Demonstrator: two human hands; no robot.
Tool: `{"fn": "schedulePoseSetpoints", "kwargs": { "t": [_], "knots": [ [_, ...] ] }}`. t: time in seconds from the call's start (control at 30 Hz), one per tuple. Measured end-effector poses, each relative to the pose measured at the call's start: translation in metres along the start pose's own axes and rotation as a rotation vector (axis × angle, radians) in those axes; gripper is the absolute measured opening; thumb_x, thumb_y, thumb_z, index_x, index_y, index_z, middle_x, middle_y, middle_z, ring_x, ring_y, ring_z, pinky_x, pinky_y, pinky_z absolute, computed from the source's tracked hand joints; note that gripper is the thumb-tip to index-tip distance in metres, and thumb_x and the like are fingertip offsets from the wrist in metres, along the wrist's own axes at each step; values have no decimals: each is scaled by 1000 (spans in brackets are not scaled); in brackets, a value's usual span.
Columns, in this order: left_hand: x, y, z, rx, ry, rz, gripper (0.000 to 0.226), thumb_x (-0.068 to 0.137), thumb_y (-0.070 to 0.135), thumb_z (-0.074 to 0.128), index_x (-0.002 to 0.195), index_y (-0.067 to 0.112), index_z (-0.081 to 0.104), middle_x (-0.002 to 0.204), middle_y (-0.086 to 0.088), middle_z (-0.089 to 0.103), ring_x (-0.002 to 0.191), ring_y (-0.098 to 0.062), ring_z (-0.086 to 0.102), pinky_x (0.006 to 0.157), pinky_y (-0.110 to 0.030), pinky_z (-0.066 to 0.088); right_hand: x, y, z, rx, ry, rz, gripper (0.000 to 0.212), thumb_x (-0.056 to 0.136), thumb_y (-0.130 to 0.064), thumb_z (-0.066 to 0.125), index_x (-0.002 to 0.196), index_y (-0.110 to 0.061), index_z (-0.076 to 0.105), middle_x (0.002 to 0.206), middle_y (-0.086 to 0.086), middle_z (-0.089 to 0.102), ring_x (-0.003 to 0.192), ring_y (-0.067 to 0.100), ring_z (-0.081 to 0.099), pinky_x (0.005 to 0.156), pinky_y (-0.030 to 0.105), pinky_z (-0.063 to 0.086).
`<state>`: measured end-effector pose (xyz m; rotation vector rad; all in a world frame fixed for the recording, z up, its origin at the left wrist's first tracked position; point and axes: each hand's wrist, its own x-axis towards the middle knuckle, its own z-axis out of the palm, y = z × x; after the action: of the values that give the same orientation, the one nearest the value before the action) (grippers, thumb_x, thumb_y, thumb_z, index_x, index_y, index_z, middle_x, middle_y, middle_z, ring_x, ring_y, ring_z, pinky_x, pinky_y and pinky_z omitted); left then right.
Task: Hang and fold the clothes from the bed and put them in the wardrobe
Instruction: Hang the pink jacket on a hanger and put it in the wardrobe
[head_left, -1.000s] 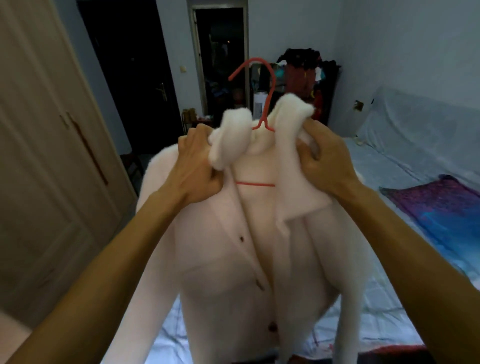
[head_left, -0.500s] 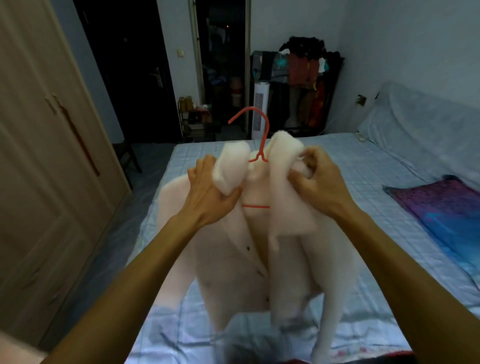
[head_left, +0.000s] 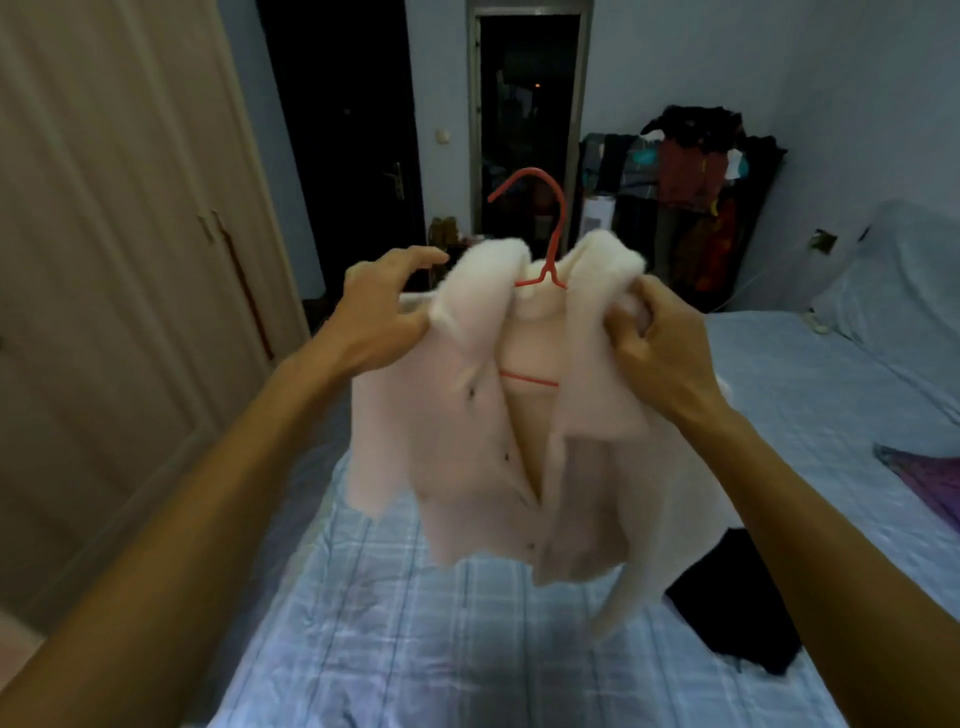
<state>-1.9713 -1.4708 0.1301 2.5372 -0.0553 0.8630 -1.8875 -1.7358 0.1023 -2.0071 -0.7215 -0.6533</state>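
A fluffy pale pink jacket (head_left: 483, 457) with dark buttons hangs on a red wire hanger (head_left: 543, 234), held up in the air above the bed (head_left: 395, 649). My right hand (head_left: 660, 348) grips the jacket's right collar and shoulder. My left hand (head_left: 379, 317) is at the left collar; its thumb touches the fabric and its fingers are loosely spread above it. The hanger's hook sticks up between the two collar flaps. The closed beige wardrobe (head_left: 119, 291) stands at the left.
A black garment (head_left: 737, 608) lies on the bed at the right, and a purple and blue cloth (head_left: 930, 483) lies at the right edge. A rack of dark clothes (head_left: 696, 197) stands against the far wall. A dark open doorway (head_left: 527, 130) is straight ahead.
The jacket has been lifted and swung to the left. My left hand has loosened its grip on the left collar and its fingers have spread. The black garment has come into view.
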Motion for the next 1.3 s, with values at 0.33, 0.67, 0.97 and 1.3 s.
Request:
{"fn": "schedulePoseSetpoints", "kwargs": {
  "t": [0.33,0.67,0.97,1.3],
  "knots": [
    [-32,19,-22,123,335,-283,33,90,8,60,122,-2,58,117,-6,58,104,-11,45,81,2,31,58,-19,42,233,-267,-177,26,87,-35,62,110,-21,60,89,-7,60,78,11,55,67,20,42],
    [-130,32,-124,280,570,-617,47,81,30,60,122,6,59,117,3,54,108,-9,51,88,-11,36,53,-114,111,234,-519,-455,42,89,-57,34,85,-21,56,80,2,63,70,25,57,60,31,35],
    [-234,32,-225,331,785,-824,26,84,-6,62,100,14,60,86,12,59,74,8,55,71,-20,43,-13,-284,137,473,-580,-626,35,93,-40,52,66,-21,40,86,20,67,78,38,59,58,32,22],
    [-354,26,-387,711,685,-717,25,77,13,51,96,9,68,90,-6,68,88,-31,64,85,-43,51,-103,-471,183,637,-485,-630,36,91,-42,50,69,-14,50,69,14,62,57,26,42,56,32,27]
  ]
}}
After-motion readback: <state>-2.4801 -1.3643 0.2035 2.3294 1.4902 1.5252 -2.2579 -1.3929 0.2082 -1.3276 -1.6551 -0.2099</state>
